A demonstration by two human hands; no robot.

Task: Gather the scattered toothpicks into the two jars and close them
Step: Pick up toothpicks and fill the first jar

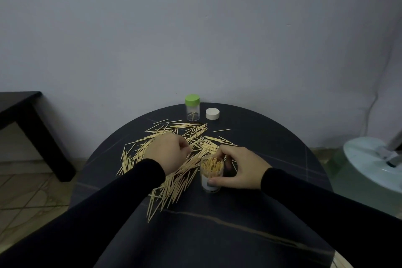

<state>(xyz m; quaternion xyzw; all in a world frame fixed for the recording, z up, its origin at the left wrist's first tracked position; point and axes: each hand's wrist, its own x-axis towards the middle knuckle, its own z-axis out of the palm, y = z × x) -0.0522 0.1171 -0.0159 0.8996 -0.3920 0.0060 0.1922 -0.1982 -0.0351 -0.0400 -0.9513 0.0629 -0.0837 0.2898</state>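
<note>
At the far left of the frame a dark side table (19, 106) is standing apart from the work, cut off by the frame edge. Moving right, the scattered toothpicks (152, 150) are lying in a loose heap across the left-centre of the round dark bench (272, 137), with a few strays trailing toward its upper part. The left hand (168, 154) is resting on the heap with its fingers curled in; it appears to be pinching a few sticks, though the fingertips are turned away and I cannot tell how many, if any, it is holding.

Above centre, a clear jar with a green lid (192, 107) is standing closed and nearly empty, and a white lid (212, 113) is lying just beside it on the right. Lower, right of centre, the open jar (211, 173) is standing upright, already packed close to full with toothpicks, and the right hand (239, 169) is wrapping it, thumb low on the wall and fingers curled round the rim.

The likely trouble: the open jar is looking nearly full while most of the heap is still out, so forcing more in could spill sticks or tip the jar. The green-lidded jar is needing to be opened first. The left sleeve (121, 183) is lying over part of the heap and could sweep sticks off the edge.

At the right edge a pale round object (369, 159) is hard to identify.
</note>
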